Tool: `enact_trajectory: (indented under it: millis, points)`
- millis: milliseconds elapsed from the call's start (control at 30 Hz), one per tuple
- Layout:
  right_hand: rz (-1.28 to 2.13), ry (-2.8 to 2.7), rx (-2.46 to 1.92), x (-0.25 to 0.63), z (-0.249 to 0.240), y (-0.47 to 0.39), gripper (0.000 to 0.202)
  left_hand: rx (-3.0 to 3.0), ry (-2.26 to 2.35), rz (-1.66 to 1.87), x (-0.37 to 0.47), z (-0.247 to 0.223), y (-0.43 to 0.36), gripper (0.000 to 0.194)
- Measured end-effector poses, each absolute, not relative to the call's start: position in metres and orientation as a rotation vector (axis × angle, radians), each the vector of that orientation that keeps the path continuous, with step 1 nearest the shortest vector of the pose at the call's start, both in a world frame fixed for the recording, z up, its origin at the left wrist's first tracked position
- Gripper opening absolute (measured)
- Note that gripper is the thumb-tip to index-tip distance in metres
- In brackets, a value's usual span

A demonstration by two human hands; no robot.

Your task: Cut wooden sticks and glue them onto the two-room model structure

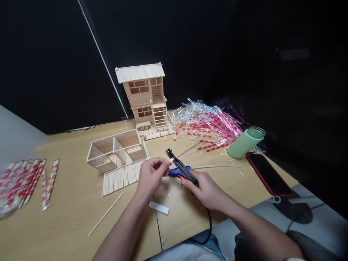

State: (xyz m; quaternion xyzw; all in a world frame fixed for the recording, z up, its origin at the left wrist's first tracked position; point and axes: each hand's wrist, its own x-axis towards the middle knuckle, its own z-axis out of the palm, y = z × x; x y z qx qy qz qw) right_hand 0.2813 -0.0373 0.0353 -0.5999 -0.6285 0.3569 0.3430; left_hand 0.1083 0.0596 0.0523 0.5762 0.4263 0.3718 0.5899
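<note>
Left hand (pixel 152 174) is pinching a short stick (pixel 172 159), the nearer hand to it, at the far head of the black clipper (pixel 181 166). Right hand (pixel 209 190) is clasping its near end, long axis slanting away leftward.

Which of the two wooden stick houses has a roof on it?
The two-storey stick house at the back: a slatted roof covers it. The low stick house, in front and to the left, is open-topped.

The wooden surface (pixel 73 203) bore a two-storey stick house (pixel 143 95), a roofless model (pixel 119 174), patterned packets (pixel 20 181), heaped wrappers (pixel 214 121), a green bottle (pixel 243 144), a phone (pixel 272 174) and a loose stick (pixel 106 214).
</note>
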Motion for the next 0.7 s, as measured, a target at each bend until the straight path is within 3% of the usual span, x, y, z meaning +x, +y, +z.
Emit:
enact_trajectory:
  millis: [167, 433, 700]
  points:
    - [0.839, -1.567, -1.661, 0.299, 0.022, -0.025, 0.033, 1.345, 0.988, 0.846, 0.115, 0.048, 0.068, 0.027]
    - [0.164, -1.633, -2.483, 0.383, 0.011, 0.034, 0.052, 1.368, 1.0, 0.942, 0.084, 0.056, 0.053, 0.026]
    - [-0.089, -1.794, -2.533, 0.379, -0.024, 0.059, 0.064, 1.269, 1.081, 1.075, 0.038, 0.046, 0.013, 0.027]
